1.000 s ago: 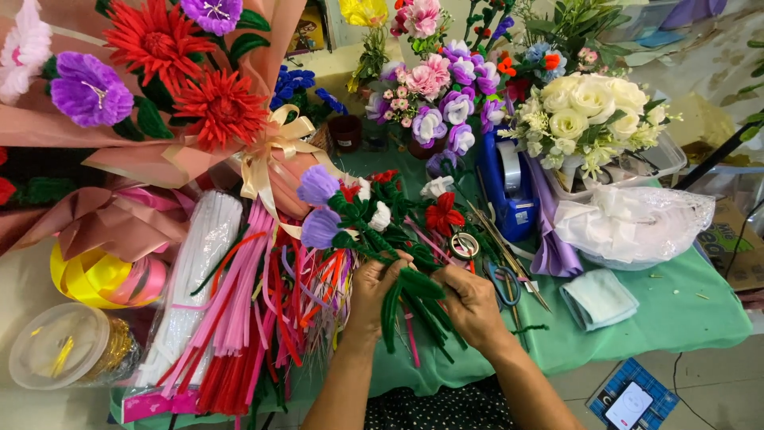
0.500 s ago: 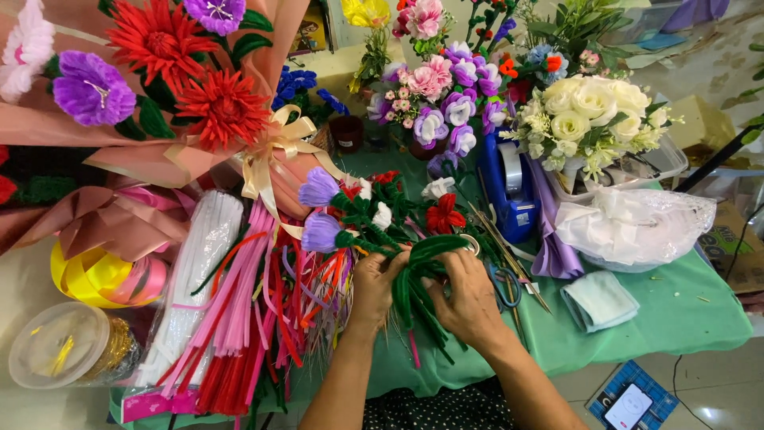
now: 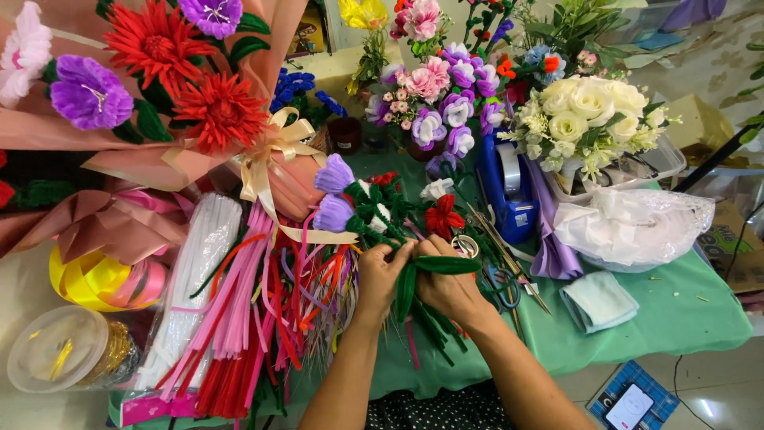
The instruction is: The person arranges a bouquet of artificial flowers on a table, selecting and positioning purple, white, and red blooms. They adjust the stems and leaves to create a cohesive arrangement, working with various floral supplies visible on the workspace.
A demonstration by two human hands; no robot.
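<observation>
- Both forearms come in from the near edge of the desk point(image 3: 684, 318), which wears a green cloth, and they meet near the middle of that edge.
- The left hand point(image 3: 380, 275) is curled, knuckles up, fingers closed around the gathered stems of the small bouquet point(image 3: 374, 211) just below its heads.
- The right hand point(image 3: 447, 287) is closed too, thumb and fingers pinching a green leaf point(image 3: 446, 264) against the same stems; the two hands touch at the fingertips.
- The bouquet's long axis runs from the near edge toward the far left: heads point away from the person and to the left, dark green stem ends point(image 3: 434, 330) fan out toward the near edge under the right wrist.
- The pinched leaf lies roughly crosswise, tip toward the right.
- Counted in the bouquet: two purple tulip-shaped heads point(image 3: 334, 191), two red flowers point(image 3: 442, 216), about two white ones, though some are partly hidden.
- Just right of the hands lie one pair of scissors point(image 3: 501, 283), one folded pale cloth point(image 3: 598, 301) and one blue tape dispenser point(image 3: 506, 191).
- Left of the hands, bundles of pink, red and white pipe cleaners point(image 3: 231, 318) spread to the near left corner.
</observation>
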